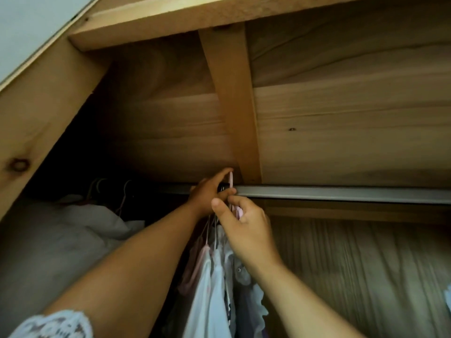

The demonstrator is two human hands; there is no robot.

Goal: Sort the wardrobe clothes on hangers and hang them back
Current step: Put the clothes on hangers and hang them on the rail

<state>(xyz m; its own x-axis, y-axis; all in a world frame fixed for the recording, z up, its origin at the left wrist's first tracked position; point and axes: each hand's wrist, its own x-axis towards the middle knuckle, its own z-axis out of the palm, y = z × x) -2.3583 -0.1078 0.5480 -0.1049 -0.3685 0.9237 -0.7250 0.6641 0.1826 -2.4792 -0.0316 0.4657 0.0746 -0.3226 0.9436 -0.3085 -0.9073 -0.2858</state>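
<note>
Lace sleeve cuff [52, 324] at 7 o'clock, nearest the lens. Both forearms reach up to the grey wardrobe rail [341, 194]. Left hand [207, 196] curls around the rail at centre, index fingertip on the top of a pink hanger hook [230, 179] that sits over the rail. Right hand [245, 228], just below, pinches the pink hanger's neck between thumb and fingers. Pale garments [210, 276] hang beneath the hands toward 6 o'clock. More hangers [123, 193] wait at 9 o'clock, over bunched white clothes [80, 220].
</note>
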